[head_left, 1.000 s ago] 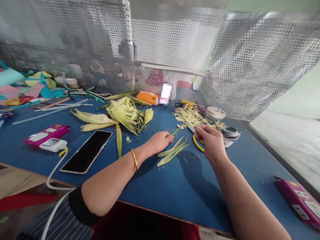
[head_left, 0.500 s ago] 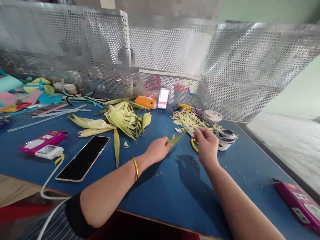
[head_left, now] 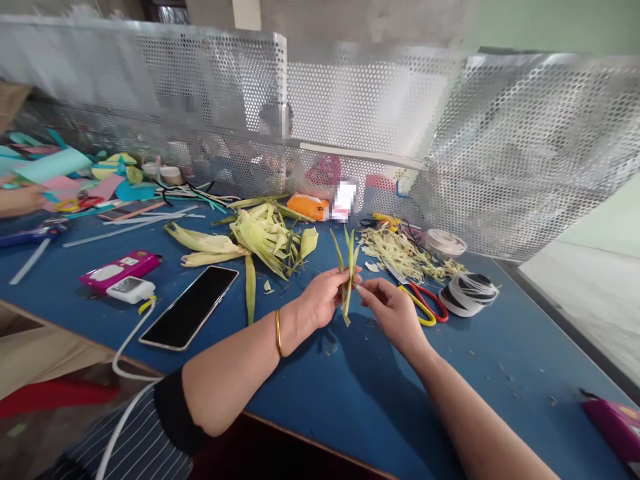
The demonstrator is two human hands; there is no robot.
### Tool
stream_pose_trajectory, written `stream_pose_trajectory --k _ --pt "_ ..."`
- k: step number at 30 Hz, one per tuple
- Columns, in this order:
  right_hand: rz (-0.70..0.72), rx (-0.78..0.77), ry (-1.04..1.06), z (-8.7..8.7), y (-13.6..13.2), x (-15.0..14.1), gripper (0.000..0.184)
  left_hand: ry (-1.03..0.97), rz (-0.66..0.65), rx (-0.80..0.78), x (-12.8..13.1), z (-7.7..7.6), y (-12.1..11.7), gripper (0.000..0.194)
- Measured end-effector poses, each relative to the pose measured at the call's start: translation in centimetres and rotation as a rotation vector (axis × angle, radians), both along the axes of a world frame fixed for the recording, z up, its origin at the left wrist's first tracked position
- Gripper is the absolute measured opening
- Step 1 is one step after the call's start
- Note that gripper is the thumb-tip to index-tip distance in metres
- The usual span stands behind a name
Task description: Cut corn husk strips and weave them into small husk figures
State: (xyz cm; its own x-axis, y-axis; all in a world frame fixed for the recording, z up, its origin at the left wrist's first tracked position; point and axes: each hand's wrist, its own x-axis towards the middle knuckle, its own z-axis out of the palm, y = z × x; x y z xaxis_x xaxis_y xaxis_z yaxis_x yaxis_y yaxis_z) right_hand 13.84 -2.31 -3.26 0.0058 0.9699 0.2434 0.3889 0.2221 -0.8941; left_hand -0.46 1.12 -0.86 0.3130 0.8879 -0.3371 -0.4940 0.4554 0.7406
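Observation:
My left hand (head_left: 326,297) is closed on a green corn husk (head_left: 350,257), which is split into several narrow strips standing up above the fingers. A pale end of it hangs below them. Meeting it from the right, my right hand (head_left: 393,307) pinches the husk's edge between thumb and forefinger. Scissors (head_left: 429,303) with red and yellow handles lie just beyond my right hand, their blades partly under a heap of shredded husk (head_left: 395,250). A pile of whole corn husks (head_left: 265,233) lies farther off to the left.
A phone (head_left: 190,308) and a magenta device (head_left: 120,270) with a white cabled unit lie at left. A black-and-white thread spool (head_left: 469,293) stands at right, near a white tape roll (head_left: 445,242). Perforated metal screens (head_left: 350,100) close off the back. Another person's hand (head_left: 23,200) shows at far left.
The husk has swung from pointing right to upright, and its separate strips now show. My right hand has moved left and down to meet it. The view has turned left, bringing another person's hand in.

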Motion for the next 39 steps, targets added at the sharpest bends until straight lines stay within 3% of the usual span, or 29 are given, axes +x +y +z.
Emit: stream_pose_trajectory --k 4,12,19,24,33,39 --pt "0.039 -0.038 -0.002 0.2 -0.3 -0.3 0.027 0.019 -0.016 0.057 0.2 -0.2 -0.1 0.016" --pt "0.194 -0.408 0.448 1.1 -1.1 -1.1 0.037 0.094 0.036 0.178 0.1 -0.3 -0.3 0.010" --pt "0.179 -0.395 0.471 1.2 -1.6 -2.1 0.047 0.268 0.156 0.363 0.4 -0.1 -0.9 0.009" --pt "0.125 -0.341 0.340 0.7 -1.3 -2.0 0.037 0.308 0.156 0.376 0.4 0.0 -1.1 0.012" --pt "0.159 -0.401 0.414 0.7 -1.2 -1.7 0.035 -0.063 -0.043 0.157 0.2 0.2 -0.7 0.021" --pt "0.247 -0.391 0.330 1.5 -1.4 -1.4 0.036 -0.216 0.006 0.145 0.0 0.3 -0.3 0.016"
